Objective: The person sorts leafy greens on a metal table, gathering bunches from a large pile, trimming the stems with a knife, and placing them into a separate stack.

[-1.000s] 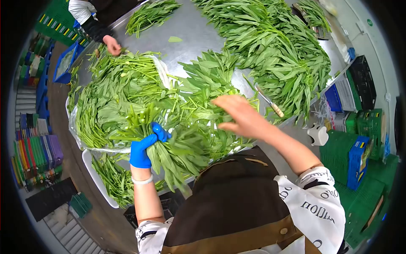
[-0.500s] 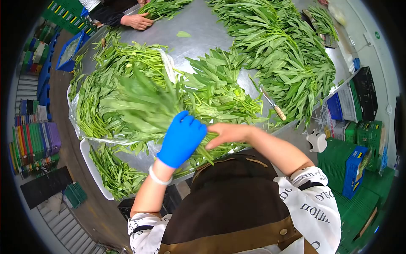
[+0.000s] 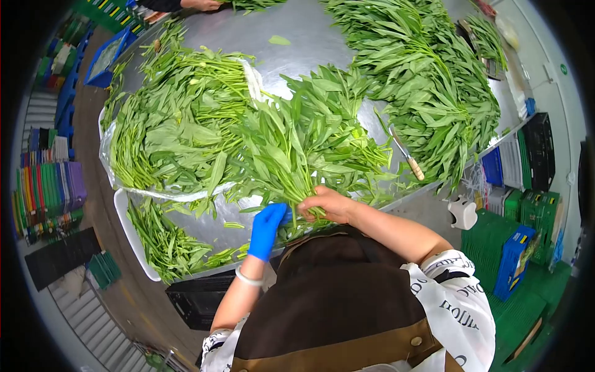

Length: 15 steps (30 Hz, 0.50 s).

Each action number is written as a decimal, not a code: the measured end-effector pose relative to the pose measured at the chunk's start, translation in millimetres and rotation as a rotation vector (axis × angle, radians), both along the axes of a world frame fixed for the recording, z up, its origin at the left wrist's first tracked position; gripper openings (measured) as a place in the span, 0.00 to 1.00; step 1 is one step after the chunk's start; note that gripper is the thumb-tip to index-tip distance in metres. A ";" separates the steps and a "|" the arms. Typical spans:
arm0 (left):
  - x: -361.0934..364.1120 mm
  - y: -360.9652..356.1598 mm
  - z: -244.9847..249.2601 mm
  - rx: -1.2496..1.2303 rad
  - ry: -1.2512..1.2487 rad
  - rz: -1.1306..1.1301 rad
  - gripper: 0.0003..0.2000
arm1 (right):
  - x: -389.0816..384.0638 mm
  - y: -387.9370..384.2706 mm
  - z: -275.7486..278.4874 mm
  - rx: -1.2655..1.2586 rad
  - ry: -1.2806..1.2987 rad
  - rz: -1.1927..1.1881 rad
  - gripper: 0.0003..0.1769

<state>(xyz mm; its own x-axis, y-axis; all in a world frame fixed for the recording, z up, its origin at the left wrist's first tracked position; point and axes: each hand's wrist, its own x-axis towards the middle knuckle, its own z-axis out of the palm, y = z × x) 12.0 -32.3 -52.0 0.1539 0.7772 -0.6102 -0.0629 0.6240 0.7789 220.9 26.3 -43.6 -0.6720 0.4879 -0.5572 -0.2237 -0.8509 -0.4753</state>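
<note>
My bare right hand (image 3: 325,204) is closed round the stems of a bunch of water spinach (image 3: 280,152), its leaves fanning up and away from me over the table. Beside it, my left hand (image 3: 271,218), in a blue glove, is closed near the lower stem ends. Its fingertips are partly hidden, so what it pinches does not show. A large heap of water spinach (image 3: 180,118) lies on clear plastic to the left. More loose stems (image 3: 167,245) lie in front of that heap, by the table's near left corner.
A wooden-handled knife (image 3: 407,155) lies on the metal table (image 3: 273,68), beside a long pile of greens (image 3: 427,80) on the right. Across the table a co-worker's hand (image 3: 201,5) touches other greens. Green crates (image 3: 489,239) stand at the right; a blue crate (image 3: 106,59) stands far left.
The bunch has swung from the left to upright in front of me. My left hand has dropped from the bunch toward the stem ends; my right hand now grips the stems.
</note>
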 end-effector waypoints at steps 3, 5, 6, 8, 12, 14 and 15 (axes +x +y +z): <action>9.0 6.4 -5.3 -0.305 -0.697 0.218 0.14 | -3.0 1.9 8.3 0.095 0.022 0.097 0.13; 13.4 5.4 -11.7 -0.223 -0.492 0.102 0.15 | -4.1 4.9 21.3 0.370 -0.212 0.301 0.20; 15.9 4.3 -16.1 -0.185 -0.389 0.040 0.15 | -4.9 6.6 31.2 0.605 -0.439 0.456 0.24; 18.7 2.5 -20.9 0.036 -0.154 -0.134 0.16 | -2.7 9.9 41.0 0.921 -0.799 0.703 0.29; 37.0 16.6 0.0 -0.071 -0.449 0.044 0.17 | 9.9 11.1 50.1 1.164 -1.111 0.526 0.29; 45.0 24.0 20.4 -0.305 -0.642 0.219 0.16 | 12.7 12.9 52.7 1.210 -1.066 0.135 0.26; 45.6 25.0 26.9 -0.294 -0.560 0.191 0.15 | 8.7 13.6 55.6 1.217 -1.050 0.122 0.21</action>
